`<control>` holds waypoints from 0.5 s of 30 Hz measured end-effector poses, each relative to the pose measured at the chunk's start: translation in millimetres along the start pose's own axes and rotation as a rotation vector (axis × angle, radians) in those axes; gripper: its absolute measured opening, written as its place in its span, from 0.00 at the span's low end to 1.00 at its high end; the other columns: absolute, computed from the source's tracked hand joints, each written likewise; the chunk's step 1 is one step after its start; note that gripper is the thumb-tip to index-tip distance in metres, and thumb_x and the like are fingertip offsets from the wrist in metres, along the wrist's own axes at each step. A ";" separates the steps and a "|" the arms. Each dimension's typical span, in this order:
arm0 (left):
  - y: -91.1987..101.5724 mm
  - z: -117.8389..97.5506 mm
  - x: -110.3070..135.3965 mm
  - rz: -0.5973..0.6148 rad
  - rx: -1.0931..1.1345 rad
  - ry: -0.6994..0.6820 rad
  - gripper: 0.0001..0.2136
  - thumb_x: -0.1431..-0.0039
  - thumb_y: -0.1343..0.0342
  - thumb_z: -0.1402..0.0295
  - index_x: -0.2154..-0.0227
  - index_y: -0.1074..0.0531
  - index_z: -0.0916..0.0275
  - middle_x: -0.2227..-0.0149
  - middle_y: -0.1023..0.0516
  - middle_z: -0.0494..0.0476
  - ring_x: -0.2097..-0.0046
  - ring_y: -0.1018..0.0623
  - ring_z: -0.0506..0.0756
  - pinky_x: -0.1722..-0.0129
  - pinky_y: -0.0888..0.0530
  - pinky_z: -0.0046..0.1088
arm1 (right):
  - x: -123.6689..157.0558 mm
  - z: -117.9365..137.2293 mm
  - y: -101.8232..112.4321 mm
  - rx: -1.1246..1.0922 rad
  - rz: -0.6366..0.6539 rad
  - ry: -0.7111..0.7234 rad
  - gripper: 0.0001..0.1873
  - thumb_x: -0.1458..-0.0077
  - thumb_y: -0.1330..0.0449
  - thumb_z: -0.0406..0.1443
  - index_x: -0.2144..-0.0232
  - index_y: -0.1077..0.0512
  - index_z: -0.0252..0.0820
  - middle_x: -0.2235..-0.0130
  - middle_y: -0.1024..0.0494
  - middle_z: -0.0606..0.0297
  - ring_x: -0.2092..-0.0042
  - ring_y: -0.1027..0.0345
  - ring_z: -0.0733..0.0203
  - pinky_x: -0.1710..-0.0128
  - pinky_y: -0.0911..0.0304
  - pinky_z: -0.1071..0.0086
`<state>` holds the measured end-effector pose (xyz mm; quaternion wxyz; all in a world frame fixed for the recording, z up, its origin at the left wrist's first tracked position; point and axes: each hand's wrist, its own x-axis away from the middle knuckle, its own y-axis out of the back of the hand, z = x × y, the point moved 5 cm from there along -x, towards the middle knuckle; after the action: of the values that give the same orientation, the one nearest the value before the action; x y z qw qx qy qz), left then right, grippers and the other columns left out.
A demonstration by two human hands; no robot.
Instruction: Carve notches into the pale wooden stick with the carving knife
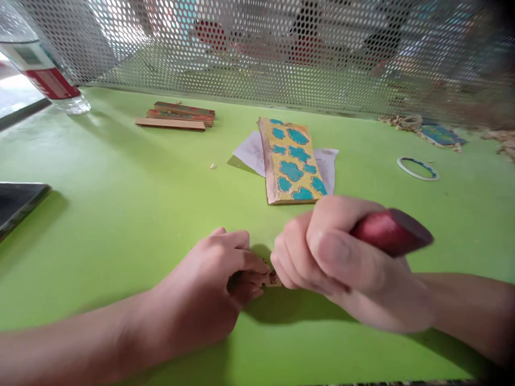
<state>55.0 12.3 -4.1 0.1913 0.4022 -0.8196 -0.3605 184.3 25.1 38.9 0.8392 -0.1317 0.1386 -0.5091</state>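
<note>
My right hand (354, 262) is closed in a fist around a tool with a dark red, rounded handle (388, 231). The handle's butt sticks out past the thumb, and the tool's working end is hidden below the fist. My left hand (209, 279) is closed, its fingertips pinching a small piece of light wood (274, 279) low over the table. Dark reddish marks show on that piece, and most of it is covered by the fingers. The right fist's lower fingers are right beside it; whether they touch it I cannot tell.
Beyond my hands, a yellow board with teal patches (292, 161) lies on white paper (251, 153). Wooden strips (177, 115), a water bottle (52, 75) and a dark flat object (20, 206) are leftward. A tape ring (417, 176) and wood shavings (402, 123) lie right. A perforated metal screen (249, 59) borders the green table.
</note>
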 end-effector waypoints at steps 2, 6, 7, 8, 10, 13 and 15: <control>-1.8 1.9 -0.3 0.058 0.023 0.039 0.10 0.43 0.42 0.78 0.70 0.19 0.57 0.67 0.24 0.50 0.67 0.27 0.50 0.60 0.32 0.29 | -3.9 -2.3 5.6 -0.052 -0.021 0.038 0.21 0.42 0.37 0.32 0.84 0.37 0.43 0.86 0.40 0.76 0.83 0.48 0.71 0.82 0.46 0.72; 0.0 2.9 -1.8 0.053 0.066 0.065 0.09 0.42 0.39 0.75 0.66 0.17 0.55 0.63 0.21 0.51 0.63 0.25 0.52 0.59 0.32 0.31 | -13.8 -8.6 14.9 -0.155 -0.047 0.058 0.25 0.42 0.34 0.38 0.84 0.40 0.42 0.86 0.44 0.77 0.84 0.51 0.72 0.84 0.47 0.74; 0.2 2.5 -2.0 0.050 0.070 0.061 0.09 0.42 0.39 0.75 0.66 0.17 0.55 0.64 0.21 0.51 0.63 0.25 0.52 0.59 0.32 0.31 | -15.6 -10.2 16.3 -0.166 -0.056 0.046 0.26 0.43 0.33 0.39 0.84 0.41 0.42 0.86 0.44 0.78 0.85 0.52 0.72 0.84 0.48 0.74; 0.4 1.9 -2.2 0.045 0.072 0.052 0.09 0.43 0.39 0.76 0.67 0.17 0.55 0.65 0.22 0.51 0.64 0.25 0.52 0.60 0.33 0.30 | -17.0 -11.3 17.5 -0.174 -0.069 0.039 0.26 0.43 0.33 0.40 0.84 0.42 0.43 0.86 0.45 0.78 0.85 0.54 0.72 0.85 0.50 0.74; 0.6 1.2 -2.2 0.033 0.068 0.042 0.09 0.43 0.39 0.77 0.68 0.18 0.55 0.67 0.23 0.49 0.66 0.26 0.51 0.62 0.33 0.29 | -18.7 -11.9 18.8 -0.182 -0.083 0.047 0.26 0.43 0.32 0.42 0.83 0.42 0.43 0.85 0.46 0.78 0.85 0.55 0.72 0.85 0.51 0.74; 0.6 1.5 -2.1 0.026 0.047 0.043 0.09 0.43 0.39 0.77 0.70 0.18 0.55 0.69 0.24 0.49 0.68 0.27 0.50 0.63 0.34 0.29 | -19.6 -12.7 19.9 -0.194 -0.098 0.057 0.24 0.42 0.34 0.42 0.82 0.41 0.43 0.85 0.46 0.77 0.84 0.55 0.72 0.85 0.51 0.74; 0.7 1.6 -1.8 0.027 0.047 0.035 0.09 0.43 0.39 0.77 0.69 0.17 0.55 0.70 0.25 0.49 0.68 0.27 0.50 0.64 0.34 0.29 | -19.5 -13.8 20.6 -0.202 -0.114 0.050 0.24 0.42 0.33 0.41 0.82 0.41 0.43 0.85 0.45 0.77 0.84 0.55 0.72 0.85 0.52 0.75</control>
<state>54.7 14.8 -4.7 0.2012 0.4018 -0.8296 -0.3315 187.5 50.6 20.6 0.7876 -0.2104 0.2022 -0.5427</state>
